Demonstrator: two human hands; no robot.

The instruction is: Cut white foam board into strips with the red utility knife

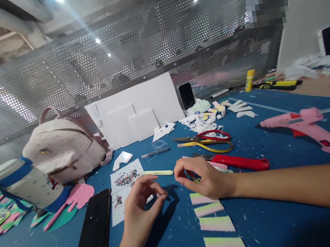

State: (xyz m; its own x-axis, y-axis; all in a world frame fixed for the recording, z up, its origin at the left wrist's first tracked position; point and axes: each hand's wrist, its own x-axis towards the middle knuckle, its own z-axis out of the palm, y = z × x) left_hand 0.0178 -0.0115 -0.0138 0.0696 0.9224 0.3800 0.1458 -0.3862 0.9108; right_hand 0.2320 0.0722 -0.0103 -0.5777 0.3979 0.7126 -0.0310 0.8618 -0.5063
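My left hand hovers over the blue table, its thumb and index finger pinched together. My right hand is pinched too, its fingertips facing those of the left. A faint thin strand seems to cross the gap between them, too fine to name. Below my right hand lies a column of foam strips shaded from yellow-green to pink. Beside my left hand is a white paper with small coloured beads or gems on it. A pale yellow marker lies just beyond both hands.
A black phone and a white-blue bottle are on the left, before a pale backpack. Scissors, a red cutter and a pink glue gun lie right. White foam boards stand behind, with scraps.
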